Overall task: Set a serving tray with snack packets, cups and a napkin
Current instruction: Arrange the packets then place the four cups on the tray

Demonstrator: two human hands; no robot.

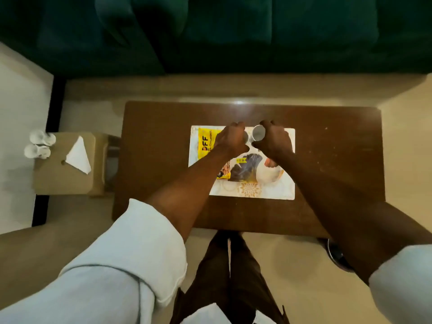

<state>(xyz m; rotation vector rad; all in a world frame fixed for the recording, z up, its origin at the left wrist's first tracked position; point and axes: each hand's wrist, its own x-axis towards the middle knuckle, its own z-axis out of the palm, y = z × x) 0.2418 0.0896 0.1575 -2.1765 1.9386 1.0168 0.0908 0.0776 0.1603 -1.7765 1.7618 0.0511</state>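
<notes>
A white patterned serving tray [268,192] lies on the brown table [163,141]. On it are a yellow snack packet [207,142] at the left and a dark and white snack packet [254,170] in the middle. My right hand [274,140] is closed around a small cup [258,131] over the tray's far edge. My left hand [232,140] sits beside it, fingers curled around a second cup [246,136] that is mostly hidden. A folded white napkin [79,156] lies on a tan stool at the left.
The tan stool [60,181] stands left of the table, with two white objects [38,145] at its far left edge. A dark green sofa [233,31] runs behind the table. My legs stand at the table's near edge.
</notes>
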